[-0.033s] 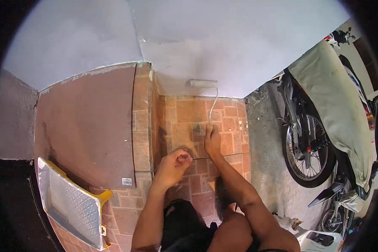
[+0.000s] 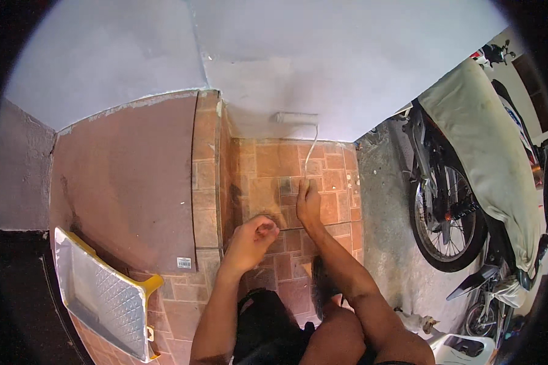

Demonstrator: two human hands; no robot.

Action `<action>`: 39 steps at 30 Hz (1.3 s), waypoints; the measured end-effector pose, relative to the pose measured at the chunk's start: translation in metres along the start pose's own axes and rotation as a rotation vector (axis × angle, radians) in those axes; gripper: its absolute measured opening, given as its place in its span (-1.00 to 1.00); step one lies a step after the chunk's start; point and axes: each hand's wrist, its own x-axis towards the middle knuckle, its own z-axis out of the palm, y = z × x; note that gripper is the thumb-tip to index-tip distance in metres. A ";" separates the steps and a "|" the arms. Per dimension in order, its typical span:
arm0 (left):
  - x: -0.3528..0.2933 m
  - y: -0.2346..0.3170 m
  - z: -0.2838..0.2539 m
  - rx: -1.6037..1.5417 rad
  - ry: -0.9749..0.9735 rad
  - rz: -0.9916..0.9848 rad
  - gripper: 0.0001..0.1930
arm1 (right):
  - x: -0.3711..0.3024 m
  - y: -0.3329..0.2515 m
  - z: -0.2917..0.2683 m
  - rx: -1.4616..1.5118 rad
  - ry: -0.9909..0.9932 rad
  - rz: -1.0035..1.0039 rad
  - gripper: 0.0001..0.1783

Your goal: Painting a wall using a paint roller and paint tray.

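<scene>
Head view: roller (image 2: 297,117) against lower wall (image 2: 246,125)
Right hand (image 2: 309,202): wrapped round roller's near end
Left hand (image 2: 249,243): fingers curled, can't tell if holding anything
Upper wall (image 2: 347,48): pale, looks mostly coated
Lower wall: greyer patches, probably unfinished

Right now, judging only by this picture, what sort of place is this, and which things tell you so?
Probably a home's carport or covered porch: a motorbike partly draped with a pale cloth stands on bare concrete, beside reddish floor tiles.
</scene>
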 end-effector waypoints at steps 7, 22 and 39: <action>0.002 0.000 0.001 -0.046 -0.030 -0.084 -0.76 | 0.015 -0.055 -0.014 0.058 0.016 -0.024 -0.60; -0.001 0.009 -0.012 -0.418 -0.507 -0.118 -0.86 | 0.040 -0.105 -0.002 0.214 0.138 -0.265 -0.74; -0.003 0.010 -0.010 -0.361 -0.633 -0.074 -0.88 | -0.014 -0.024 0.037 0.083 -0.053 0.034 -0.59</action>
